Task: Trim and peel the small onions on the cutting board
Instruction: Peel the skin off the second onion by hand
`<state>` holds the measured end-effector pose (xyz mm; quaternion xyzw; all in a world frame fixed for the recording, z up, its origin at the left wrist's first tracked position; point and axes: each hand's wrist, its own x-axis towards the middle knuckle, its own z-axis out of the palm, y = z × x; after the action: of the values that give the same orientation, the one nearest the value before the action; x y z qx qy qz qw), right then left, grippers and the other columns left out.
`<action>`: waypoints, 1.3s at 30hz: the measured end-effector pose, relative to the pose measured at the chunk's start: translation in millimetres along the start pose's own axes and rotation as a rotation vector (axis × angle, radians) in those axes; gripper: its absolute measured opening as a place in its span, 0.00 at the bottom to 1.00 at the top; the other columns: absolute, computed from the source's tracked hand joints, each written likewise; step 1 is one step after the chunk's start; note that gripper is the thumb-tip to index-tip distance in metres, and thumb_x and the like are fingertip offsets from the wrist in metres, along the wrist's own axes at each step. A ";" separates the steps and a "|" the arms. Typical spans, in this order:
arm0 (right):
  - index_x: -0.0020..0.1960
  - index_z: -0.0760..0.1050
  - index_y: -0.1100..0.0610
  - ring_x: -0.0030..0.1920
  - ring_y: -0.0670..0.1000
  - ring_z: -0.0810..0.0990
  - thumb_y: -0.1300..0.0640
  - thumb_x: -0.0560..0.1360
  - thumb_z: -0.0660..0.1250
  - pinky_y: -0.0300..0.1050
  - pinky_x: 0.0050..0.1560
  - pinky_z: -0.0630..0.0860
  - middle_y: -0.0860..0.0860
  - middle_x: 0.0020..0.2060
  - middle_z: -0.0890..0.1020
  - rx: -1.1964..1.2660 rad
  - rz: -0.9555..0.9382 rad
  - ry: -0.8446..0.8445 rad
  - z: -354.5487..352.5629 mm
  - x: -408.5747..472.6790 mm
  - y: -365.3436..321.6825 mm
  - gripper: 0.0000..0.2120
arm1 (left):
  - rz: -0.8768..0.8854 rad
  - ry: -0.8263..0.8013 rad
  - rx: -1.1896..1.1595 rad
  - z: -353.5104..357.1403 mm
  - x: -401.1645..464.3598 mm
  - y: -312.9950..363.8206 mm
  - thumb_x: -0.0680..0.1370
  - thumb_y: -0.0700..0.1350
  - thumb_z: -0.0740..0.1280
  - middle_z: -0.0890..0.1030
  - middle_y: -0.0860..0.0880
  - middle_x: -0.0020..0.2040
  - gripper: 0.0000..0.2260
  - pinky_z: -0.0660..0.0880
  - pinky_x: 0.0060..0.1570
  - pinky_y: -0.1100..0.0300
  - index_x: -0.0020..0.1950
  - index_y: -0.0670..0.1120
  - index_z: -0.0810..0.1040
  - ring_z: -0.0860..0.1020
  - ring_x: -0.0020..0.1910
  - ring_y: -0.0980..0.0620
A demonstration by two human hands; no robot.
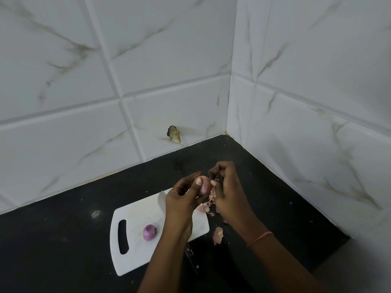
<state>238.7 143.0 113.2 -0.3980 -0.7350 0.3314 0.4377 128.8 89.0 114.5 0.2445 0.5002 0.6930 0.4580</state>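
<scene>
Peeling onion (204,187) pinched by left hand (184,195), right hand (224,187) fingers tugging skin; peeled onion (149,232) at 7 o'clock, done.

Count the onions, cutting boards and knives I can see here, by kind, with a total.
Small purple onions: 2, one lying on the board, one held in the hands
White plastic cutting board: 1
Knife: 1
Total: 4
</scene>
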 end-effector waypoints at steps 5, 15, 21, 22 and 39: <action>0.51 0.61 0.35 0.54 0.52 0.77 0.72 0.76 0.61 0.45 0.53 0.79 0.48 0.50 0.74 0.054 -0.031 -0.026 1.5 -7.7 0.6 0.29 | -0.072 0.003 -0.133 1.5 -1.0 -0.4 0.77 0.43 0.67 0.85 0.41 0.53 0.13 0.82 0.50 0.57 0.60 0.40 0.80 0.84 0.53 0.44; 0.43 0.74 0.50 0.41 0.44 0.77 0.65 0.71 0.74 0.31 0.42 0.75 0.45 0.39 0.78 0.102 0.005 0.060 -14.0 -5.9 1.0 0.12 | -0.148 0.027 -0.400 -1.2 4.5 7.7 0.80 0.41 0.64 0.80 0.36 0.61 0.12 0.82 0.52 0.54 0.61 0.39 0.78 0.82 0.58 0.39; 0.45 0.79 0.57 0.44 0.45 0.81 0.69 0.72 0.70 0.33 0.45 0.78 0.47 0.42 0.80 0.076 -0.037 0.111 -11.5 -2.2 2.5 0.09 | -0.140 -0.005 -0.393 -0.5 3.8 7.6 0.77 0.41 0.66 0.82 0.37 0.59 0.11 0.82 0.52 0.53 0.58 0.41 0.79 0.82 0.57 0.41; 0.48 0.80 0.57 0.44 0.46 0.82 0.68 0.74 0.70 0.37 0.46 0.80 0.47 0.43 0.82 0.100 -0.034 0.096 -11.1 -2.4 2.7 0.07 | -0.132 -0.014 -0.395 -0.4 3.6 8.1 0.76 0.41 0.66 0.83 0.38 0.57 0.11 0.82 0.51 0.54 0.58 0.41 0.79 0.83 0.55 0.42; 0.53 0.74 0.47 0.49 0.43 0.81 0.60 0.73 0.73 0.36 0.47 0.79 0.42 0.47 0.81 0.164 0.066 0.038 -4.5 -8.0 -14.6 0.13 | 0.002 -0.040 -0.186 -6.4 2.6 4.7 0.67 0.42 0.73 0.84 0.42 0.54 0.17 0.79 0.58 0.51 0.55 0.44 0.79 0.83 0.56 0.44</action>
<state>240.9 129.8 124.1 -0.3913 -0.6833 0.3971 0.4715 120.7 88.0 116.0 0.2154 0.4242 0.7318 0.4880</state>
